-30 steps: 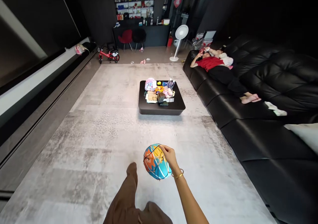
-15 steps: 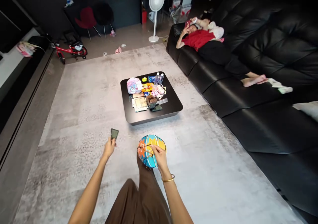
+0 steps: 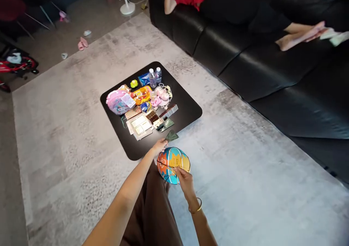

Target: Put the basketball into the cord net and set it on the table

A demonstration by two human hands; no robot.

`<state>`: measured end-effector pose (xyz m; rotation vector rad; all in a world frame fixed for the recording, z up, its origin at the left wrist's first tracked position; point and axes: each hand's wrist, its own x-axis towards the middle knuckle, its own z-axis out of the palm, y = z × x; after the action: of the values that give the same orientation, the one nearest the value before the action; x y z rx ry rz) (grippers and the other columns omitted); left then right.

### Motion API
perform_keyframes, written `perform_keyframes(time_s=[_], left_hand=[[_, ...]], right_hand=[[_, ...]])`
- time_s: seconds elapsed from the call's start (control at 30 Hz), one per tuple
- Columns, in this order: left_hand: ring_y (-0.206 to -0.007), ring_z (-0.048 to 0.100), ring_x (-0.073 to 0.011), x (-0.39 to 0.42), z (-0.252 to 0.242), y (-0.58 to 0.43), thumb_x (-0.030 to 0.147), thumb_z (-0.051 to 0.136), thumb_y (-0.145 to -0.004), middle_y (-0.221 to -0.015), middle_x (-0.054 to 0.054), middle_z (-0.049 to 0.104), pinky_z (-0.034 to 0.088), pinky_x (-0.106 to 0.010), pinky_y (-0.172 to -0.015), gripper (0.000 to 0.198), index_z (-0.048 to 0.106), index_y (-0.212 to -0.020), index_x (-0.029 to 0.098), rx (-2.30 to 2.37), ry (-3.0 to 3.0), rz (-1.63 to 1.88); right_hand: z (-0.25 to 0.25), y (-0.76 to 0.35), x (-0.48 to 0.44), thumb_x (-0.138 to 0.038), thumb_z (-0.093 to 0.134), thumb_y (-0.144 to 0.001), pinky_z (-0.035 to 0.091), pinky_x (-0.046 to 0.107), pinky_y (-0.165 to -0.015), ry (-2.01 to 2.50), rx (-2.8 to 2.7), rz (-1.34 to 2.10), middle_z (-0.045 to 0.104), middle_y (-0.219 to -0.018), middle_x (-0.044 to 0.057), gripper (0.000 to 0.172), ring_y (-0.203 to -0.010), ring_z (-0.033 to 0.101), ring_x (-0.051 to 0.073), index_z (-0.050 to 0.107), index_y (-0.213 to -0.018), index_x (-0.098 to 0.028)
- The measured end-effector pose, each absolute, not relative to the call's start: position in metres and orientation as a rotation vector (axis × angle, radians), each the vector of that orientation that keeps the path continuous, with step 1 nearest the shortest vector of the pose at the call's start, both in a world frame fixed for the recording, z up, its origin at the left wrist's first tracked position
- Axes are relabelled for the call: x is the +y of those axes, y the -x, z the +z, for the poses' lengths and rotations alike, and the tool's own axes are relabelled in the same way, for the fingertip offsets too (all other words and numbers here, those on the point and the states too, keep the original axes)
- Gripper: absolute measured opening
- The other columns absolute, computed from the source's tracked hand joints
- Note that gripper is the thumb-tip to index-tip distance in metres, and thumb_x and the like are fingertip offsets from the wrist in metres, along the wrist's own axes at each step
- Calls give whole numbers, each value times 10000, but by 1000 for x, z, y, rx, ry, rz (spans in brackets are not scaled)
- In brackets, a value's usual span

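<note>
My left hand (image 3: pixel 160 146) is closed on a thin, dark green flat piece (image 3: pixel 172 136), which it holds at the near edge of the low black table (image 3: pixel 188 111). Below it, a blue, orange and yellow ball (image 3: pixel 172 158) with black cords around it hangs in front of my legs. My right hand (image 3: pixel 185 180) pinches the black cord at the ball's near side; a gold bangle (image 3: pixel 195 206) circles that wrist. Close to the green piece, another dark green triangular item (image 3: pixel 167 124) lies on the table, beside an open makeup palette (image 3: pixel 140 124).
The table also bears a pink backpack (image 3: pixel 120 101), an orange packet (image 3: pixel 141 95), two bottles (image 3: pixel 152 79), a blue packet (image 3: pixel 144 79) and a pink toy (image 3: pixel 163 93). A person (image 3: pixel 229 6) lies on the black sofa (image 3: pixel 237 60). Pink slippers (image 3: pixel 82 43) lie on the floor.
My left hand has moved right and forward with the green piece, from over the rug to the table edge. The view has come closer to the table and turned. My right hand keeps its pinch.
</note>
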<state>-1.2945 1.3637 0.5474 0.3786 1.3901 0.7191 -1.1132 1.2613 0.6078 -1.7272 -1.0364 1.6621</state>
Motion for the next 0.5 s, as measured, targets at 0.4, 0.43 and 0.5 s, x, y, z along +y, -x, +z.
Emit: perform_keyframes(time_s=[0.4,0.43,0.5], left_hand=[[-522,428,-44,1481,382,1261,266,568,-930,-619,60,458,407,-202,-588,254,415,-736,206,1664,156,750],[-547,460,-56,1477,380,1261,286,559,-935,-625,54,460,433,-206,-613,267,403,-731,212,1681,191,752],[-606,516,-89,1460,386,1262,339,494,-962,-634,36,462,470,-236,-664,276,394,-732,224,1693,235,732]], right_hand=[[557,1077,1378,-513,641,-799,541,311,-693,1856,-1072,1626,745,-764,54,349,-738,660,216,789,-803,-198],[557,1076,1382,-514,642,-798,541,312,-692,1867,-1072,1650,745,-760,54,349,-736,658,216,788,-794,-197],[558,1077,1389,-509,653,-790,543,319,-716,1883,-1052,1699,751,-780,58,342,-757,665,223,786,-792,-195]])
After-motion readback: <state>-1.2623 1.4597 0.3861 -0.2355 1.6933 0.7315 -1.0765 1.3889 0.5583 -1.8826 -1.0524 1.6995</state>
